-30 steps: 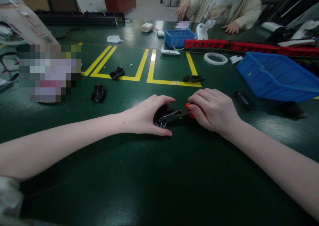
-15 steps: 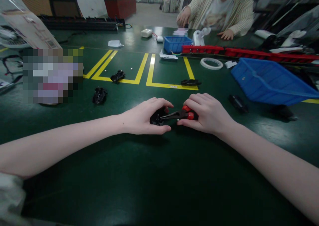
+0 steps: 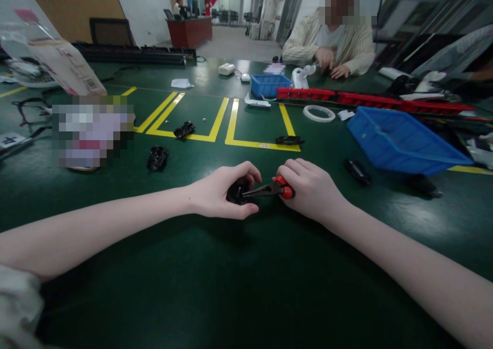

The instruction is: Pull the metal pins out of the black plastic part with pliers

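Note:
My left hand (image 3: 227, 192) is curled around a small black plastic part (image 3: 235, 192), partly hidden by the fingers. In my right hand (image 3: 310, 187) are red-handled needle-nose pliers (image 3: 265, 190), gripped by the handles. Their long tips point left and reach the black part; whether they pinch anything on it I cannot tell. Similar black parts lie beyond my left hand: one assembly (image 3: 157, 158) on the green table (image 3: 215, 287) and another (image 3: 184, 130) by the yellow tape. A flat black piece (image 3: 289, 140) rests on the tape ahead of my right hand.
On the right stand a large blue bin (image 3: 404, 141) and, nearer, a black piece (image 3: 358, 172). A tape roll (image 3: 319, 114), a red strip (image 3: 358, 98) and a small blue bin (image 3: 269, 84) lie farther back. Across the table sits a person (image 3: 331, 41).
The view has tilted up, so the table things sit lower. My right hand has closed more around the plier handles. The person opposite has brought both hands together.

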The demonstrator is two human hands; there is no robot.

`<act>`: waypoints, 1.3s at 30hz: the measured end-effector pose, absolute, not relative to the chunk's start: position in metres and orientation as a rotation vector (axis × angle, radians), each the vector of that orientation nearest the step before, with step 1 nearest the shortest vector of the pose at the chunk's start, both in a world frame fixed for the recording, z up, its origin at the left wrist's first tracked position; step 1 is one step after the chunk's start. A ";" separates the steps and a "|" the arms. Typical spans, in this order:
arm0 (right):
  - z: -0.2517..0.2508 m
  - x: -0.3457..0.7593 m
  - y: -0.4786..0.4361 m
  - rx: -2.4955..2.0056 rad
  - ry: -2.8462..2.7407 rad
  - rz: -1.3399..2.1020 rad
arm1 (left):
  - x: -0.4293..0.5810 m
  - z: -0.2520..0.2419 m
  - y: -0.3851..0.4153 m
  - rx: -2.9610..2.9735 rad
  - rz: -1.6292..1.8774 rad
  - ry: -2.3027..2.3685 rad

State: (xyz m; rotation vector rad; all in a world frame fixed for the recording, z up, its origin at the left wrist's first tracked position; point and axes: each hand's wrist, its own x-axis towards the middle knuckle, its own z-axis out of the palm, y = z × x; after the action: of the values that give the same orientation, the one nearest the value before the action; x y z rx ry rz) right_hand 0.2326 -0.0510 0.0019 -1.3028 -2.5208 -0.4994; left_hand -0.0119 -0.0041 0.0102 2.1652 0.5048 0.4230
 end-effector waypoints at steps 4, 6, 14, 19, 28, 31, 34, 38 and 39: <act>0.002 0.235 -0.050 -1.294 -2.516 -0.540 | -0.012 0.011 -0.002 2.101 0.454 0.556; 0.001 0.236 -0.049 -1.289 -2.507 -0.545 | -0.012 0.011 -0.002 2.123 0.452 0.556; -0.001 0.237 -0.047 -1.266 -2.431 -0.518 | -0.012 0.008 0.003 2.162 0.502 0.451; -0.001 0.244 -0.048 -1.248 -2.350 -0.488 | -0.013 0.005 0.005 2.212 0.512 0.365; -0.002 0.253 -0.048 -1.269 -2.226 -0.363 | -0.013 0.005 0.004 2.604 0.275 0.374; 0.000 0.254 -0.050 -1.240 -2.143 -0.323 | -0.010 0.015 -0.002 2.608 0.406 0.418; 0.001 0.255 -0.052 -1.180 -2.014 -0.241 | 0.005 0.027 -0.017 2.736 0.421 0.506; 0.000 0.256 -0.052 -1.148 -1.904 -0.195 | 0.032 0.035 -0.032 2.950 0.202 0.502; 0.000 0.257 -0.051 -1.149 -1.895 -0.183 | 0.037 0.036 -0.033 2.957 0.153 0.507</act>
State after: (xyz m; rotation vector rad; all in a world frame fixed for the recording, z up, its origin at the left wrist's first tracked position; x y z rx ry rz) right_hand 0.2566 -0.0514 0.0002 -1.1486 -1.8947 -0.1831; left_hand 0.0370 -0.0334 0.0356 2.9568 0.5068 0.1534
